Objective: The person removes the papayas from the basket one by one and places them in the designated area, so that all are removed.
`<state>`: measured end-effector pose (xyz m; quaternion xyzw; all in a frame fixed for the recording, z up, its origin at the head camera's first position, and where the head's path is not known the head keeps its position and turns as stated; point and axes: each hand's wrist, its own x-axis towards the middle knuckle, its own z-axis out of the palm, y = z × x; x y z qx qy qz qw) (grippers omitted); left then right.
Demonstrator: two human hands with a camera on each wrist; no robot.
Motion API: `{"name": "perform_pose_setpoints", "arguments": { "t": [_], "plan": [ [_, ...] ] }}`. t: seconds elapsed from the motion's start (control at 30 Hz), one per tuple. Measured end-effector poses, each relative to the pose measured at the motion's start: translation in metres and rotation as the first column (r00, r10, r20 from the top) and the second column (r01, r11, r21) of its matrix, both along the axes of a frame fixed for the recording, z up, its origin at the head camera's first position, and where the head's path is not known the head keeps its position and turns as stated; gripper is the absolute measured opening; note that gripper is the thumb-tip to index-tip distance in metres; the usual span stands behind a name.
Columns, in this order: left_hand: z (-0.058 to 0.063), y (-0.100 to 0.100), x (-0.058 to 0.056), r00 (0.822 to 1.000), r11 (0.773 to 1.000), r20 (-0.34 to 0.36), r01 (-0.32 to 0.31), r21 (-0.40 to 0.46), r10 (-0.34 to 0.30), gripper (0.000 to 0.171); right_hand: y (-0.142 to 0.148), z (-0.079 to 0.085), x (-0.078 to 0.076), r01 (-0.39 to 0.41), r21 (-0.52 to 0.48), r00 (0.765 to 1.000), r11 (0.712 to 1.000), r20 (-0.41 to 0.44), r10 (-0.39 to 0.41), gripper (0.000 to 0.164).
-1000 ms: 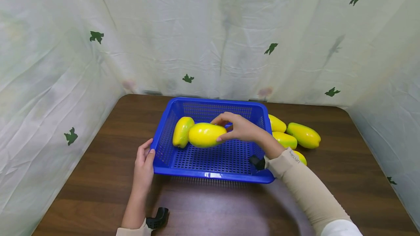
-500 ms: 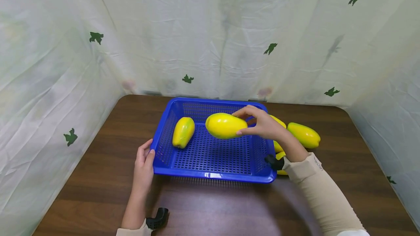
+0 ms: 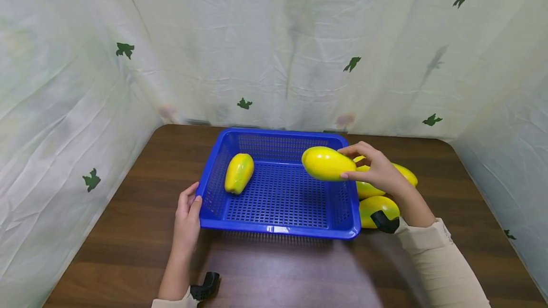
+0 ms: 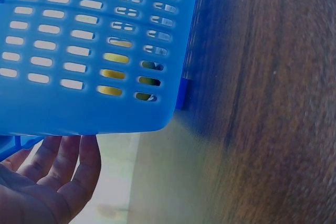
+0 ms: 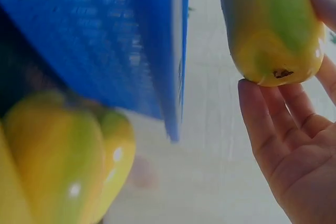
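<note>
My right hand (image 3: pixel 376 170) pinches a glossy yellow papaya (image 3: pixel 327 163) by one end, thumb on the near side. It is up over the right part of the blue basket (image 3: pixel 280 231). In the right wrist view, green streaks and a dark stem mark show on the held papaya (image 5: pixel 275 40). My left hand (image 3: pixel 188 208) grips the basket's left rim; the left wrist view shows its fingers (image 4: pixel 65 163) hooked at the rim. Inside the basket, at the left, lies another papaya (image 3: pixel 239 173).
Several more papayas (image 3: pixel 378 210) lie on the wooden table (image 3: pixel 128 232) just right of the basket, partly hidden by my right hand and wrist. A pale curtain (image 3: pixel 274 61) with green bird shapes hangs behind the table and at both sides.
My right hand has carried the papaya rightward, away from the one in the basket, to near the right rim. My left hand and the basket have stayed in place.
</note>
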<state>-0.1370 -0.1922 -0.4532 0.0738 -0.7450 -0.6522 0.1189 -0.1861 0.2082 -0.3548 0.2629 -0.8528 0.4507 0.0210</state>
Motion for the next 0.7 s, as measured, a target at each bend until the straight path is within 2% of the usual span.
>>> {"name": "perform_pose_setpoints", "arguments": {
  "t": [0.1,0.23,0.33,0.5,0.7],
  "plan": [
    [0.0,0.0,0.0,1.0,1.0,0.001,0.001,-0.006,-0.001,0.036,0.018,-0.013,0.001,0.033,-0.016,0.999,0.999,-0.021,-0.034,0.044],
    [0.0,0.0,0.0,1.0,1.0,0.006,0.0,-0.009,0.0,0.036,0.043,-0.029,0.004,0.12,0.008,0.993,0.993,-0.02,-0.12,0.045],
    [0.0,0.0,0.0,1.0,1.0,0.01,0.001,-0.012,-0.001,0.036,0.058,-0.035,0.011,0.192,0.044,0.981,0.98,-0.025,-0.191,0.045],
    [0.001,-0.001,0.001,1.0,1.0,0.013,-0.001,-0.018,0.001,0.036,0.08,-0.045,0.023,0.301,0.046,0.953,0.952,-0.002,-0.302,0.044],
    [0.001,0.0,0.0,1.0,1.0,0.017,0.009,-0.002,-0.009,0.036,0.103,-0.062,0.037,0.358,0.03,0.934,0.933,-0.023,-0.357,0.044]
  ]
}}
